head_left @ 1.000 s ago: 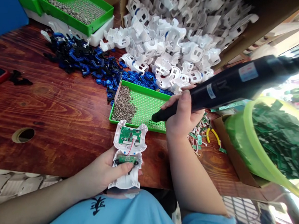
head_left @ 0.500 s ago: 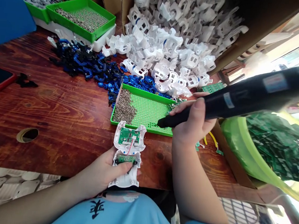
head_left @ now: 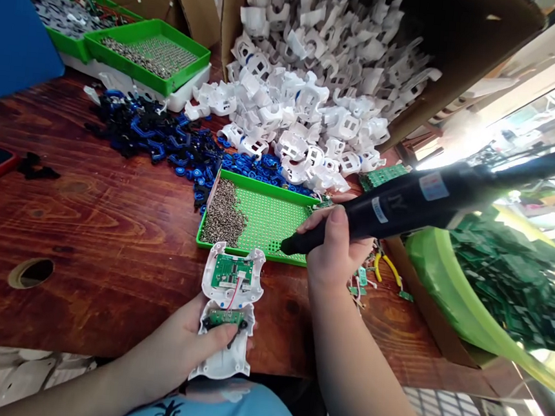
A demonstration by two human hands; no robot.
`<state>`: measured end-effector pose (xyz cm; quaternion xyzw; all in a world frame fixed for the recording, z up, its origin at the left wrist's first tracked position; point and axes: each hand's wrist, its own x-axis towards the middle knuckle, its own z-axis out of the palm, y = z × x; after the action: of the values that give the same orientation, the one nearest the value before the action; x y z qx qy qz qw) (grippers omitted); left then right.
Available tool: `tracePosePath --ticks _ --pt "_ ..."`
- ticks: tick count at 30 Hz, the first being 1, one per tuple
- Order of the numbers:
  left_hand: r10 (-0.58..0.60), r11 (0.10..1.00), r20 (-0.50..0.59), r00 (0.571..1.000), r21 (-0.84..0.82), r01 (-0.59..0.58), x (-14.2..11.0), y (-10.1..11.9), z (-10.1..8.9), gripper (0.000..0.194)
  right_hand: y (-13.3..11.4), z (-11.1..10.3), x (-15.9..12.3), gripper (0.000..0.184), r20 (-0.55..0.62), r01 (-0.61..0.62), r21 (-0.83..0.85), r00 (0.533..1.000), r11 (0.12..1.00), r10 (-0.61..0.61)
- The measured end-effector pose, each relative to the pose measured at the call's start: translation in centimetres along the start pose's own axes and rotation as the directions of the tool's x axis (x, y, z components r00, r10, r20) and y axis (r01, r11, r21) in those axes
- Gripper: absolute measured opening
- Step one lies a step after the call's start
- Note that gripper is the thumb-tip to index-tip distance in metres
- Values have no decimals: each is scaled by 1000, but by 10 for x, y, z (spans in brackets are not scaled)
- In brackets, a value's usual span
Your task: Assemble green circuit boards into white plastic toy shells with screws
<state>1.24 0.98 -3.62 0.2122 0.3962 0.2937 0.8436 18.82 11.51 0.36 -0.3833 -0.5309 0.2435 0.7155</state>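
My left hand (head_left: 198, 340) grips a white plastic housing (head_left: 228, 362) at the table's front edge, thumb pressed on the small green board (head_left: 226, 318) inside it. Joined to it by thin red and white wires is a second white shell (head_left: 209, 276) holding a larger circuit board (head_left: 226, 271). My right hand (head_left: 337, 249) is wrapped round a black electric screwdriver (head_left: 384, 207), which slants down to the left. Its tip is over the near side of a green perforated tray (head_left: 277, 211). Small screws (head_left: 223, 219) are heaped at the tray's left end. I cannot tell whether a screw is on the tip.
Behind the tray lie blue and black plastic parts (head_left: 167, 130) and a big pile of white shells (head_left: 311, 101) spilling from a cardboard box. Another green screw tray (head_left: 150, 51) stands back left. At right are yellow-handled pliers (head_left: 389, 269) and a lime-green basin (head_left: 428, 266) of circuit boards.
The whole view has shifted, with the scene lower in the picture. The screwdriver tip stays at nearly the same spot on the tray; the left hand keeps its hold on the housing.
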Motion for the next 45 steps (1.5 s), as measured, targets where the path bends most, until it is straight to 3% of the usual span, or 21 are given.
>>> tracePosePath --ticks 10,15,16,20,23,27,34,37,42,45 --pt "43 998 -15 999 40 -42 -1 0 2 35 -1 2 0 16 -30 17 34 999 999 -16" --pt "55 995 -21 998 82 -53 -1 0 -2 32 -41 1 3 13 -136 91 78 988 993 -80" --pt "56 995 -17 998 87 -55 -1 -1 -2 33 -55 0 0 15 -114 82 91 991 992 -72" --pt "79 991 -4 997 111 -78 0 -1 -2 34 -105 -2 -26 18 174 -102 64 981 993 89" --pt "100 985 7 995 137 -100 0 0 -1 34 -121 5 -46 21 219 -126 -3 968 992 123" --pt "125 978 32 992 164 -129 0 2 -1 38 -116 20 -58 28 153 -195 28 970 980 189" --pt "130 973 38 991 185 -135 0 3 0 38 -103 25 -63 31 74 -103 151 993 983 93" --pt "117 975 33 993 185 -121 -1 5 1 38 -100 24 -68 32 67 -132 201 990 971 121" --pt "115 976 8 993 184 -115 -1 6 3 42 -98 23 -72 30 117 -84 212 991 974 60" --pt "131 975 -12 991 184 -126 0 6 3 43 -100 17 -70 21 229 -174 134 963 976 140"
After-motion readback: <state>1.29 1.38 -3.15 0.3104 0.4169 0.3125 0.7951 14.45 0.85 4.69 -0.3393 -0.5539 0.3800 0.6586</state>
